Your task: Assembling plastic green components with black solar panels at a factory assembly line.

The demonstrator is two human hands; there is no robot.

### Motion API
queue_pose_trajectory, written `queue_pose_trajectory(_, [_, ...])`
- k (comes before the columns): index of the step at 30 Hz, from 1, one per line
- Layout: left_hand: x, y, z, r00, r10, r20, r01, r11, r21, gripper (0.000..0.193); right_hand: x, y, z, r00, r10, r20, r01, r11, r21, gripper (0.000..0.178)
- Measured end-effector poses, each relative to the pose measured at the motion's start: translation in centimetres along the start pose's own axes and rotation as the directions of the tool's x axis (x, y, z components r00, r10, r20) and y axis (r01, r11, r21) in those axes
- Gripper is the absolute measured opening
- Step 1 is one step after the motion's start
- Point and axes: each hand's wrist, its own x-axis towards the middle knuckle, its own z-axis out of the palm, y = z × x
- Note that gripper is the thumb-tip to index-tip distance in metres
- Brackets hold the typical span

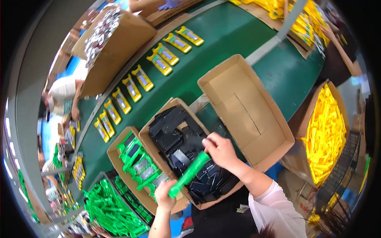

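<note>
My left hand (164,195) is closed on the lower end of a long green plastic part (186,176), which slants up to the right over the open boxes. By its upper end is my right hand (221,150), fingers pinched together. A blurred black flat piece (194,142) shows at those fingertips, hard to tell from the pieces behind. Beneath both hands a cardboard box (158,157) holds many black flat pieces. To its left, another cardboard box (112,151) contains green parts with grey and dark plates in them.
An open cardboard box (242,107) with a bare bottom stands on the right. Yellow assembled pieces (137,77) lie in a row on the green conveyor belt (222,37). A crate of green parts (109,204) is at lower left, a box of yellow parts (326,135) at far right. Other people work around.
</note>
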Motion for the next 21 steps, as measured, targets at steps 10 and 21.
queue_pose_trajectory(10, [4.5,-1.2,-2.4,0.679,-0.606,0.413,0.602,0.139,-0.786,0.026,-0.7,-4.1,-2.3,0.941,0.115,0.318,-0.173,0.972,0.159,0.017])
queue_pose_trajectory(21, [-0.4,-2.0,-3.5,0.685,-0.463,0.563,0.681,0.13,-0.721,0.019,-3.2,-4.5,2.9,0.78,0.308,0.545,-0.205,0.948,-0.243,0.022])
